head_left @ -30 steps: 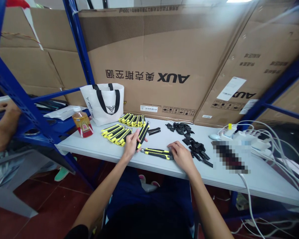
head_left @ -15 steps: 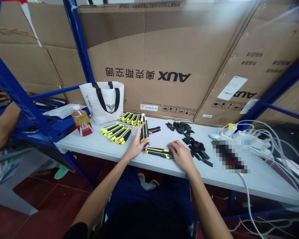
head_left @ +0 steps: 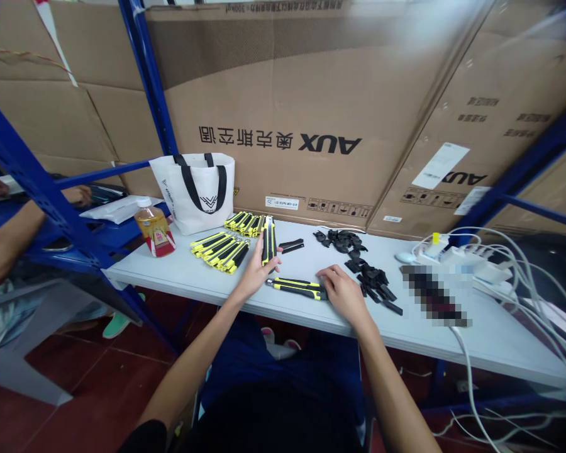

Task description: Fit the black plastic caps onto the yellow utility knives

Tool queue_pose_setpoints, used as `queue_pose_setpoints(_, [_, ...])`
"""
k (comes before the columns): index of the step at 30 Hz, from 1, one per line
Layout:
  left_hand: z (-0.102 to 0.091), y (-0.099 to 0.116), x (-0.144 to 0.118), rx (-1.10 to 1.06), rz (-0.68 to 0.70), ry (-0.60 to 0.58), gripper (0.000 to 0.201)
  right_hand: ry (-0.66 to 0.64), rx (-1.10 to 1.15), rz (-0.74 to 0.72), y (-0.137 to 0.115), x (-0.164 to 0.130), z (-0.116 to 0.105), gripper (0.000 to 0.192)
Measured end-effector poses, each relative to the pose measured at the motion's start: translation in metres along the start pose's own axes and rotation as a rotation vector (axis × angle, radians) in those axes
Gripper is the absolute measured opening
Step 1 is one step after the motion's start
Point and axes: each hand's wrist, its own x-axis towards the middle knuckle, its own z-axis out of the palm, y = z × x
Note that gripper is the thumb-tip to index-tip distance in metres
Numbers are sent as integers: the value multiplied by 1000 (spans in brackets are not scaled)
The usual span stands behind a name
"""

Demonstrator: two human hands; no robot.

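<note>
Beside tote (head_left: pixel 183 211), bottle (head_left: pixel 156 230) holding amber liquid (head_left: pixel 148 220), left hand (head_left: pixel 255 270) grasping cutter (head_left: pixel 268 244), right hand (head_left: pixel 344 294) at second cutter (head_left: pixel 298 289), grip unclear

At the left of the pale table (head_left: pixel 504 336), a bottle (head_left: pixel 155 231) and a bag (head_left: pixel 208 181) are stood. Beside them, knives (head_left: pixel 221 253) are laid in two rows. Two black strips (head_left: pixel 291 246) are placed farther right, a lone knife (head_left: pixel 299 288) nearer the front edge, then black parts (head_left: pixel 373 284), a pixelated object (head_left: pixel 434 297) and white plugs (head_left: pixel 489 270).
</note>
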Motion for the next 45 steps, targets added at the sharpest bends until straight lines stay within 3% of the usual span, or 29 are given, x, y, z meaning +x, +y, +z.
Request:
queue_pose_setpoints(4, [0, 1, 0, -76, -77, -86, 75, -3, -1, 3, 0, 0, 0, 30])
queue_pose_setpoints(10, [-8, 8, 2, -242, -132, 75, 64, 7, 16, -3, -1, 0, 0, 31])
queue_pose_setpoints(13, [-10, 10, 3, -302, -131, 54, 66, 5, 11, 5, -1, 0, -1, 31])
queue_pose_setpoints(17, [-8, 9, 2, -232, -131, 34, 52, 5, 5, 1, -1, 0, -1, 31])
queue_pose_setpoints(27, [-8, 13, -1, -183, -222, -157, 44, -9, 11, 8, -2, 0, -2, 32])
queue_pose_setpoints(31, [-7, 16, -4, -209, -282, -268, 66, 1, 14, 9, -3, 0, -2, 31])
queue_pose_setpoints(34, [-7, 16, -4, -242, -277, -238, 75, -8, 19, 14, -3, 0, -1, 32])
queue_pose_setpoints(39, [-8, 12, -1, -193, -197, -83, 53, -11, 12, 4, -3, 0, -2, 31])
queue_pose_setpoints(45, [-4, 9, -1, -143, -140, -14, 64, -2, 1, -2, -2, -1, -2, 33])
